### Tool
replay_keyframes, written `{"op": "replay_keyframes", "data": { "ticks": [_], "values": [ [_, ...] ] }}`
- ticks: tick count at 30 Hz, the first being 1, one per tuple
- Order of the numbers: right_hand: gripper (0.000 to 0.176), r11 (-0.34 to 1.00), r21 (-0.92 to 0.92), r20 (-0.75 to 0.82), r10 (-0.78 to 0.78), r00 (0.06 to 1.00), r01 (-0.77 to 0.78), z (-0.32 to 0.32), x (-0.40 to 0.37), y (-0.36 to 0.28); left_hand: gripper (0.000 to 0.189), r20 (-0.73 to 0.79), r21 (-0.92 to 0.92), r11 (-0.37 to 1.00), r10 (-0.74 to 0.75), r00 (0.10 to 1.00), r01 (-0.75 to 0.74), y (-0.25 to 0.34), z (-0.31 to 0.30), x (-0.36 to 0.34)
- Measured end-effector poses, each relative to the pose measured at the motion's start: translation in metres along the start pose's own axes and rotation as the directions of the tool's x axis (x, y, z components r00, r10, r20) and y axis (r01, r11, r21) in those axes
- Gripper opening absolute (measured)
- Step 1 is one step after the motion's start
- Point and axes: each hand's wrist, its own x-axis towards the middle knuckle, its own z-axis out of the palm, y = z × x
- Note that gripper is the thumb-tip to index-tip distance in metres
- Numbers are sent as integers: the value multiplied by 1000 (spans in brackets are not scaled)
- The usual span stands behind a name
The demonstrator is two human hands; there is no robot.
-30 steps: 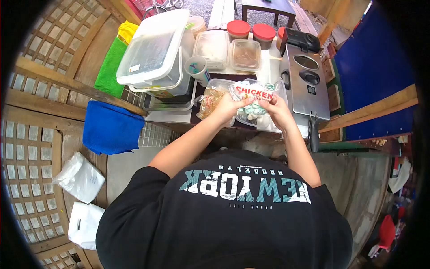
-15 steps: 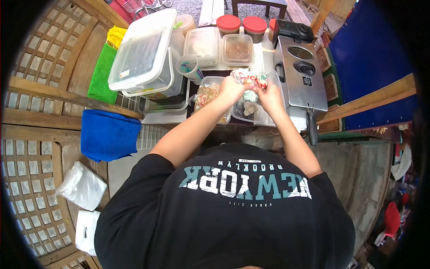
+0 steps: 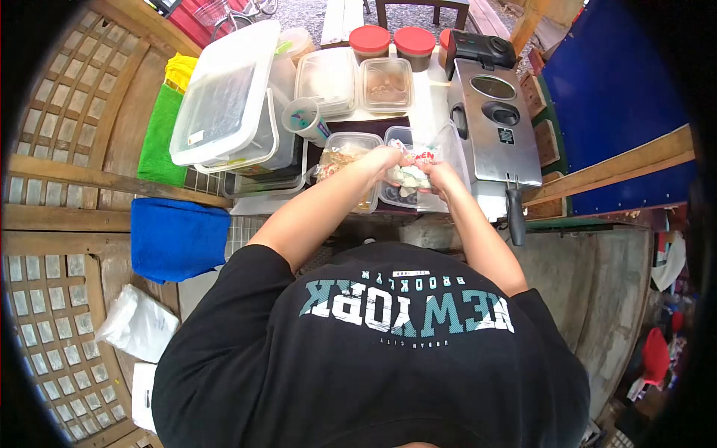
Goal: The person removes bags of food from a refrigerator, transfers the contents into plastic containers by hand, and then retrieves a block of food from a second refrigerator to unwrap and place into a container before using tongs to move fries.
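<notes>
Both my hands are closed on a clear plastic bag [image 3: 410, 176] with red print and pale, lumpy contents. My left hand [image 3: 386, 160] grips its left side, fingers curled inward. On the right side, my right hand [image 3: 441, 178] pinches the plastic near the printing. The bag is over a clear plastic container [image 3: 457, 158], whose dark contents show partly beneath it. Left of that, a second clear container [image 3: 357, 140] holds packets of orange-brown food [image 3: 337, 163], partly covered by my left wrist.
A steel fryer [image 3: 497, 123] with a black handle [image 3: 515, 216] stands at the right. Large lidded bins [image 3: 224, 97] and a plastic cup [image 3: 305, 119] are at left. Lidded food tubs [image 3: 326, 78] and red-lidded jars [image 3: 414, 46] line the back. A blue towel [image 3: 179, 237] hangs at left.
My hands have drawn the bag nearer to me and lower over the container. Its pale contents now show more plainly. The whole view has shifted slightly.
</notes>
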Motion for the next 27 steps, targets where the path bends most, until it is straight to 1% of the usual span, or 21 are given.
{"op": "replay_keyframes", "data": {
  "ticks": [3,6,9,12,15,18,21,24,27],
  "values": [
    [30,1000,-10,-134,-9,991,8,1,13,1,22,-22,-2,1000,13,1000,-13,-1,0,11],
    [32,996,-85,-211,-46,976,28,3,16,-2,22,-60,61,998,14,998,-10,0,-1,26],
    [35,995,-93,-194,-40,980,22,2,13,-9,23,-85,86,996,19,996,-12,6,0,17],
    [32,996,77,-155,51,987,-39,0,-2,-22,27,55,-49,998,49,997,-47,10,-2,3],
    [31,985,165,-5,61,998,-59,-6,-10,-27,32,247,-276,950,-76,966,145,20,-9,-6],
    [31,988,150,76,27,997,-38,-11,-4,-19,37,233,-175,969,-132,964,175,16,-13,2],
    [29,1000,-6,-57,-4,998,4,-4,-1,-14,40,80,-195,980,-20,997,35,10,-2,0],
    [28,998,-60,-61,4,998,-8,-2,1,-17,40,26,-176,983,-38,999,42,11,2,0],
    [28,995,86,-60,62,996,-57,2,-10,-27,38,168,-284,954,-53,984,99,12,-5,-6]
  ]
}}
